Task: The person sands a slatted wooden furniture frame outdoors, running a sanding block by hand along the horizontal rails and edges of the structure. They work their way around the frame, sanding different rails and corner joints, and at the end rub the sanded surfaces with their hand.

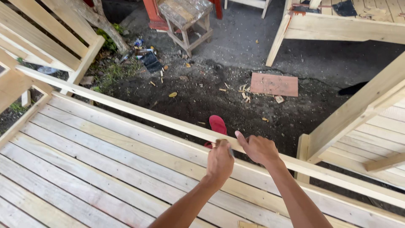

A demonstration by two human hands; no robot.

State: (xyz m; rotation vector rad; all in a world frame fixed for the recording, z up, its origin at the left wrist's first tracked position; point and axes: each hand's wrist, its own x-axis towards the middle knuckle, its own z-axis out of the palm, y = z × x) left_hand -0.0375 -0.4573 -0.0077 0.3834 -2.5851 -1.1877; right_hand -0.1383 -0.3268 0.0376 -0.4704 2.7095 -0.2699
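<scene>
Looking down from head height, the view showed two bare hands meeting at a long pale wooden rail [139,113] that ran diagonally along the top edge of a slatted pale timber platform [84,169]. The left hand [220,161] was curled into a loose fist against the rail, fingers closed around something small and dark; what it was could not be told. The right hand [258,148] rested just beside it on the same rail, fingers folded over the far edge and thumb lifted, seemingly to steady the wood. Both hands sat close together, almost touching, probably so one could brace while the other worked. Beyond the rail lay dark dirt ground with a red sandal [217,124] directly under the hands, scattered wood offcuts [244,90], and a flat reddish board [274,84]. A worn wooden stool [187,19] stood further back, and another pale timber frame [341,27] filled the upper right.
</scene>
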